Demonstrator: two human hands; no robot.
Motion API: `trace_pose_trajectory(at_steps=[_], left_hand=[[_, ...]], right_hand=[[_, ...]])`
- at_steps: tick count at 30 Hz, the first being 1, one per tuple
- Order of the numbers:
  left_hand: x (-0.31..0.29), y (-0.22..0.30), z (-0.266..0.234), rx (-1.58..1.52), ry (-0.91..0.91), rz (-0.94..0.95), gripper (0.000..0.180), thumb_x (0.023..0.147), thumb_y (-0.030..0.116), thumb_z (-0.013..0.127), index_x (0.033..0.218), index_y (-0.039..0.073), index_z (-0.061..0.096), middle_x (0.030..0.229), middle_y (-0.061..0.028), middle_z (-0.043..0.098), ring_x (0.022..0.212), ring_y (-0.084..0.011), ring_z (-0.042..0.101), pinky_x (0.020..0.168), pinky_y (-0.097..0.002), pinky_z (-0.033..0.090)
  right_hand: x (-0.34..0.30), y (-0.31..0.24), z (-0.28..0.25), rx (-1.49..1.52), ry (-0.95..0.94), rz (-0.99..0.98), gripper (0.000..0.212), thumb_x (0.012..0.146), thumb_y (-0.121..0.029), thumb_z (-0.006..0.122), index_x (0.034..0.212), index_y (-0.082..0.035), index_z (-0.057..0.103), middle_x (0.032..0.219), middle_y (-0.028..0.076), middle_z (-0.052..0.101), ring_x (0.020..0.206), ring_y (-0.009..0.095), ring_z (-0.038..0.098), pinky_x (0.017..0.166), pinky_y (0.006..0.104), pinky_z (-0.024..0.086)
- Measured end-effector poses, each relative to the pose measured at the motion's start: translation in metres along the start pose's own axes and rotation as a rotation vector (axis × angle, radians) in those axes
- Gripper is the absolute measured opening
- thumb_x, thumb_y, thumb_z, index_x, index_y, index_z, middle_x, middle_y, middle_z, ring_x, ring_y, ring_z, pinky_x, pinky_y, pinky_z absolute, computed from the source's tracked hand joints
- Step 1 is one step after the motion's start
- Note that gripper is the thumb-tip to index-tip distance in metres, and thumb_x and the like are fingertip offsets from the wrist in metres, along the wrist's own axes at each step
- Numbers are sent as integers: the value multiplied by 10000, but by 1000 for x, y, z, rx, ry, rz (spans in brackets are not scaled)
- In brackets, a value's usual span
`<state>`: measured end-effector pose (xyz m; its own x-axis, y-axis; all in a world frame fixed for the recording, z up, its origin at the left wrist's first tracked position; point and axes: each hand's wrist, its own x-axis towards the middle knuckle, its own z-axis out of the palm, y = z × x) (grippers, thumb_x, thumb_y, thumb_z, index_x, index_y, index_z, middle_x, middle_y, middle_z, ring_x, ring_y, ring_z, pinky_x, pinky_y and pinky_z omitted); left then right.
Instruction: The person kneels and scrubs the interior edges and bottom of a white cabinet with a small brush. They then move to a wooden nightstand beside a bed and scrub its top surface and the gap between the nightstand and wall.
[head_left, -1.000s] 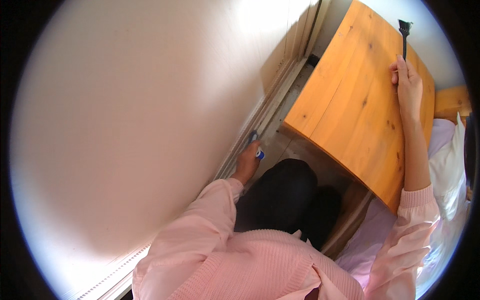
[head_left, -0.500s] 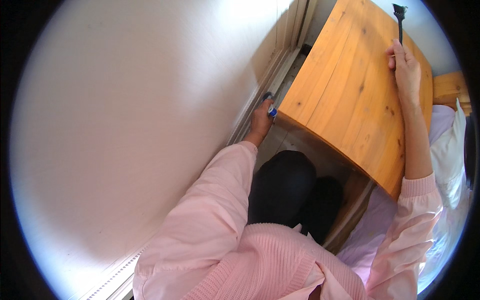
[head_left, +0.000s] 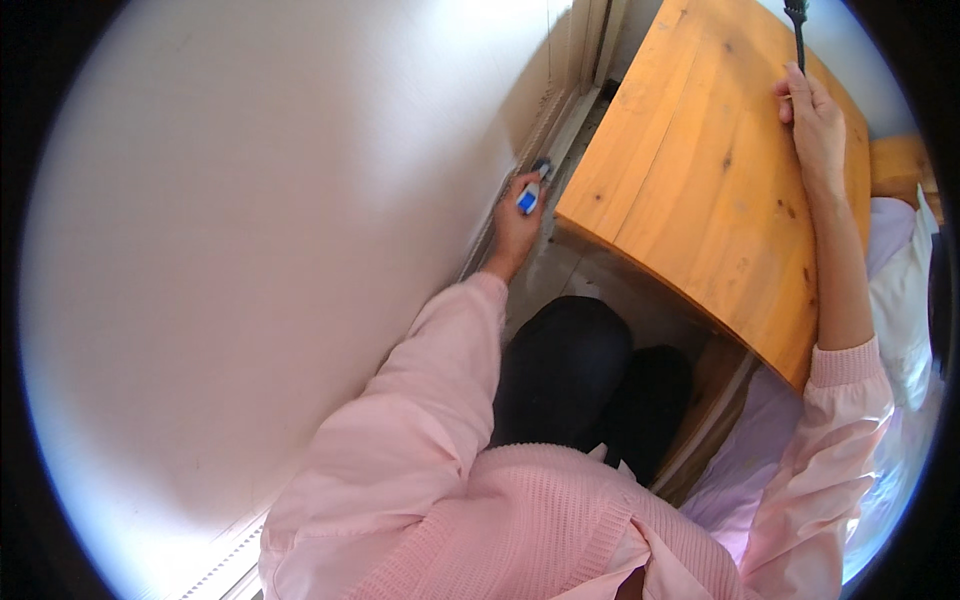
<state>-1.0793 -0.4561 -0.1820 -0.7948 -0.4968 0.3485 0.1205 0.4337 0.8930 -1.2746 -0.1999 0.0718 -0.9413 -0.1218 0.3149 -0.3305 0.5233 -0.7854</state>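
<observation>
My left hand (head_left: 516,222) is closed around the white and blue handle of a small brush (head_left: 530,196). The brush's dark head touches or sits very close to the narrow ledge (head_left: 571,122) along the foot of the pale wall; which of the two I cannot tell. Over the orange wooden tabletop (head_left: 690,160), my right hand (head_left: 818,132) grips a thin black brush (head_left: 799,42) whose bristle end points away from me. The top of that brush is cut off by the picture's edge. My right forearm lies along the tabletop's right side.
A large pale wall (head_left: 270,220) fills the left side. The tabletop's near corner juts out beside my left hand. My dark-trousered knees (head_left: 565,370) are below it. Lilac cloth (head_left: 750,450) and white bedding (head_left: 900,300) lie at the right.
My left hand has turned and shifted slightly, so more of the blue and white handle shows. My right hand has moved a little farther away, taking the black brush partly out of the picture.
</observation>
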Motion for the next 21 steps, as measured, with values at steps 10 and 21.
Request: trace_pose_trajectory(at_steps=[10, 21], left_hand=[[0, -36, 18, 311, -90, -181, 205, 774, 84, 659, 968, 83, 590, 804, -206, 623, 770, -376, 627, 648, -421, 478], [-69, 50, -80, 186, -114, -274, 186, 824, 98, 634, 994, 49, 579, 881, -177, 623, 809, -259, 629, 708, -332, 470]], right_hand=[[2, 4, 0, 14, -27, 37, 383, 929, -376, 490, 766, -52, 614, 561, -33, 477, 528, 44, 431, 505, 211, 339], [11, 14, 4, 11, -20, 20, 359, 931, -376, 500, 775, -71, 606, 575, -53, 443, 536, 34, 397, 496, 196, 310]])
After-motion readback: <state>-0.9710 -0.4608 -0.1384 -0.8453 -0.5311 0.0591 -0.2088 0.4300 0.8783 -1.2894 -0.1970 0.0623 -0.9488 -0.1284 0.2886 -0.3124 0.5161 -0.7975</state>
